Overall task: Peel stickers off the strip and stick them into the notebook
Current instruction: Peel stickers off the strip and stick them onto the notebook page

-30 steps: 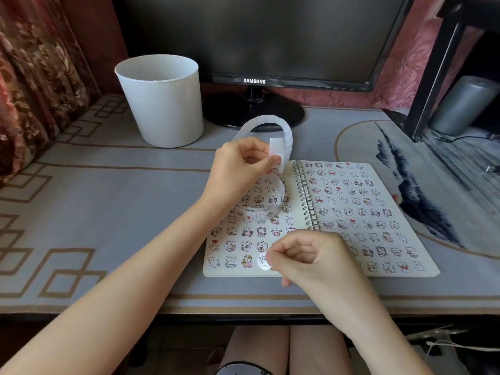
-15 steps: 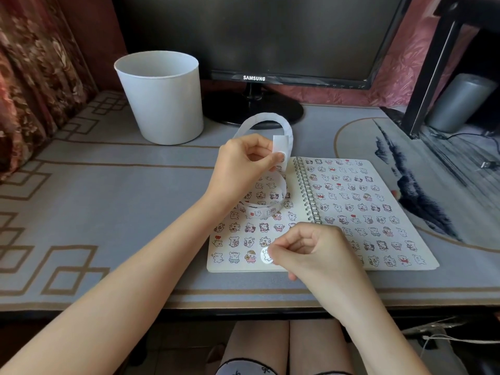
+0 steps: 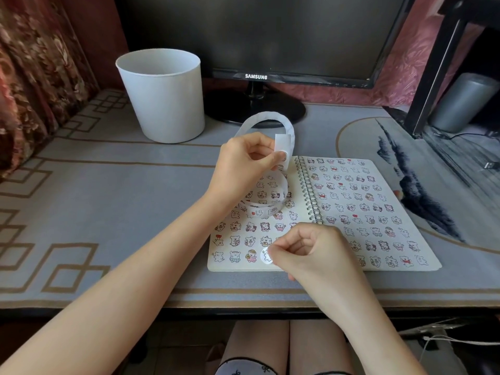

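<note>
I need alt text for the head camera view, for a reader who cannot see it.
A person's right hand pinches a round sticker at the bottom row of the left page of an open spiral notebook, while the left hand holds a curling sticker strip above it. A white bucket and a Samsung monitor stand behind.

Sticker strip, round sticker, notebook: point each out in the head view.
sticker strip [image 3: 266, 116], head view, top of the raised loop.
round sticker [image 3: 265, 256], head view, its visible left part.
notebook [image 3: 308, 190], head view, spiral binding.
</note>
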